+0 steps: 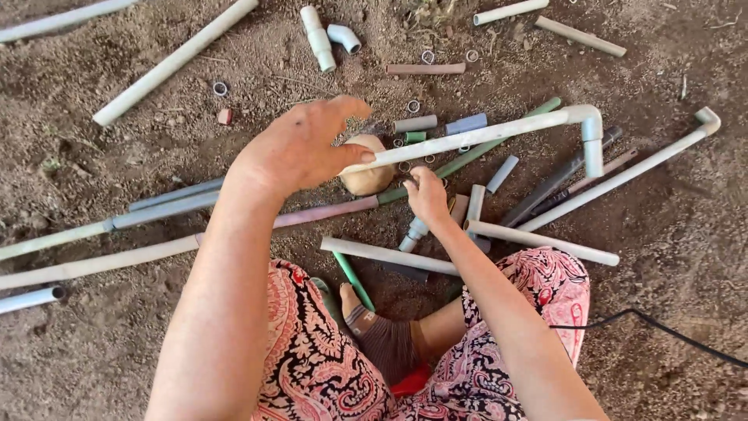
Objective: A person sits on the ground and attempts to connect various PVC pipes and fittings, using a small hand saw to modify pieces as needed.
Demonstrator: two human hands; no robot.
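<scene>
Two bare hands work at the middle of the frame. The left hand (300, 148) closes its grip on the end of a white pipe (467, 136), thumb pressed on top; the pipe runs toward the upper right and ends in an elbow joint (592, 129) that turns down. The right hand (427, 195), just below that pipe, is curled, but what it holds I cannot tell. A tan round stone (368, 178) sits behind the left hand. Many loose pipes and small rings lie around on the dirt ground (117, 335).
</scene>
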